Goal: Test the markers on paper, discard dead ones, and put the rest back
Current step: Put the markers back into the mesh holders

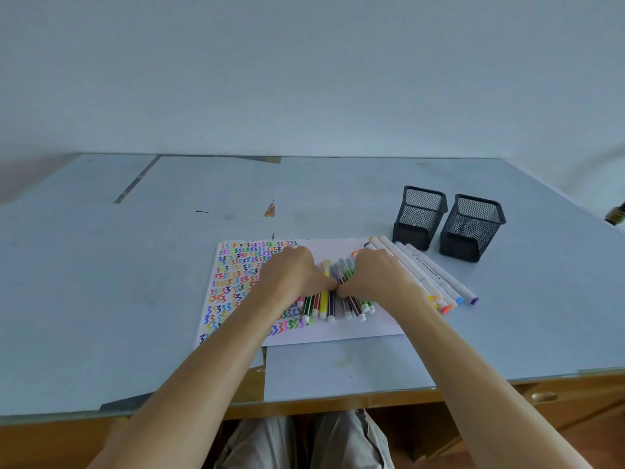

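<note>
On white paper sheet (338, 330) half-filled with coloured test squiggles, left hand (294, 275) and right hand (375, 275) curled fingers round slim striped markers (324, 304), likely bunching them. Thick white markers (426, 272) lay right of sheet; two black mesh cups (449, 221) beyond.

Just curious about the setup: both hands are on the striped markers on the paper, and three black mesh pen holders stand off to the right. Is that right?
Not quite: the head view shows two black mesh pen holders, not three. The rest holds: the left hand and right hand are on the striped markers on the paper.
</note>
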